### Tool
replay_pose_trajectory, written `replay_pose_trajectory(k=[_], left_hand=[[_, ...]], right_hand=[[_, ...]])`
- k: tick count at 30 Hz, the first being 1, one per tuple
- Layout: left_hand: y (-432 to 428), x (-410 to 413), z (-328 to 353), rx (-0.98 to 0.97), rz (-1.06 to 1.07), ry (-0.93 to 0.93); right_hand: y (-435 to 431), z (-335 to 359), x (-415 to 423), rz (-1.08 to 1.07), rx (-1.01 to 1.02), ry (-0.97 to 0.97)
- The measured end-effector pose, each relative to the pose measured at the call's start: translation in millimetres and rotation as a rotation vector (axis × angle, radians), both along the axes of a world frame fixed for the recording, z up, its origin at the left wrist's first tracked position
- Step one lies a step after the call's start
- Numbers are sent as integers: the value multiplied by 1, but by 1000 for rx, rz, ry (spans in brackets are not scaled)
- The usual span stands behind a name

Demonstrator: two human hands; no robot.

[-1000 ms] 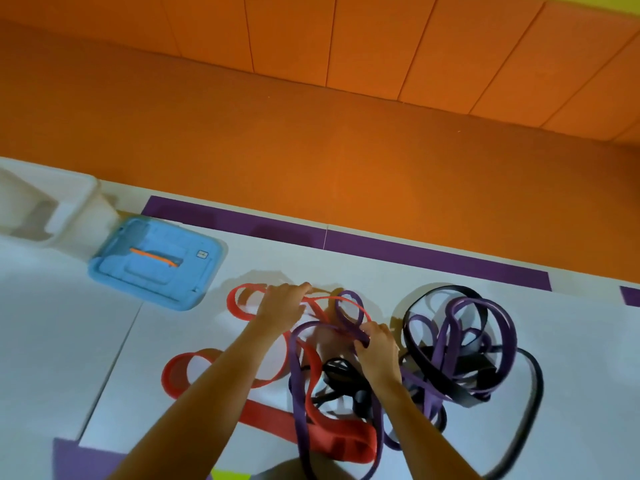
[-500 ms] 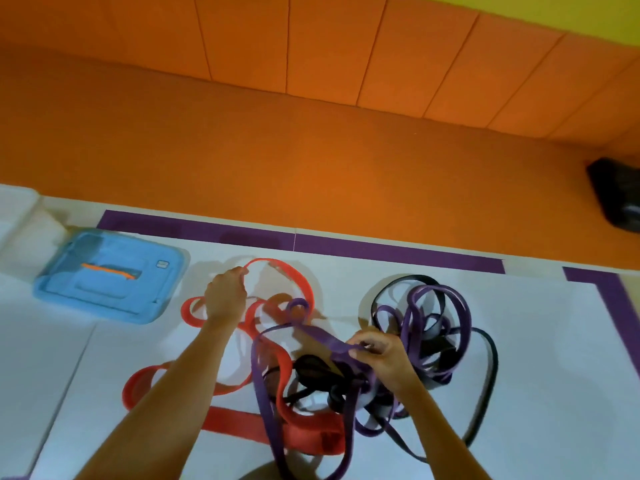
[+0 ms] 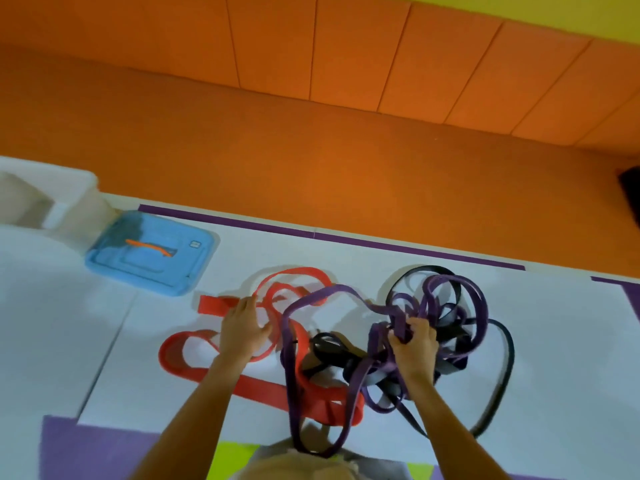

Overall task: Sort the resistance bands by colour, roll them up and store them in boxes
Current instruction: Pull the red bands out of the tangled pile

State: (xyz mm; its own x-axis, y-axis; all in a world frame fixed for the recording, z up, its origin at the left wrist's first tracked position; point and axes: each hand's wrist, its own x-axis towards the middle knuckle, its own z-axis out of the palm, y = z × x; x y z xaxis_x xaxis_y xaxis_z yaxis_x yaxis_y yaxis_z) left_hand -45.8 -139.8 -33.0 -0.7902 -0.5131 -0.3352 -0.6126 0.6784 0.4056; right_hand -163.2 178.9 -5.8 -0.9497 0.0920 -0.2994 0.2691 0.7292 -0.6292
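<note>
Purple band [image 3: 346,291], looped nearest the body, is clenched in the right hand [image 3: 414,344]; left hand [image 3: 242,330], fingers straight, presses flat on red bands [image 3: 214,303] beneath it; recommended: pin red, draw purple slowly clear of black bands [image 3: 509,344] tangled just beyond the right hand.

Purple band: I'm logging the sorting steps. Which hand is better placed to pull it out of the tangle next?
Probably the right. The right hand has its grip on the purple band at the tangle, while the left hand rests flat on the red bands, suited to pinning them.
</note>
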Motion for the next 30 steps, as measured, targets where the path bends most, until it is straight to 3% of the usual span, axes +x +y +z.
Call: replay_pose_trajectory(k=[2, 4, 9, 11, 14, 17, 22, 26, 30], left_hand=[[8, 16, -4, -5, -98, 21], [17, 32, -6, -8, -159, -41], [38, 56, -12, -41, -207, -122], [42, 59, -10, -95, -265, -184], [44, 64, -6, -60, -295, -239], [39, 66, -1, -4, -305, -277], [32, 66, 10, 12, -345, -251], [30, 71, 8, 20, -369, -216], [28, 74, 3, 46, -403, -219]], right_hand=[[-10, 4, 6, 151, 222, 103], [-23, 8, 13, 311, 314, 305], [-73, 15, 38, 738, 229, 550], [-93, 13, 52, 913, 173, 423], [-111, 2, 72, 1072, 281, 89], [-116, -7, 86, 1046, 313, -10], [-128, -13, 103, 982, 413, 136], [-141, -15, 100, 921, 503, 45], [-160, -20, 100, 741, 431, -23]])
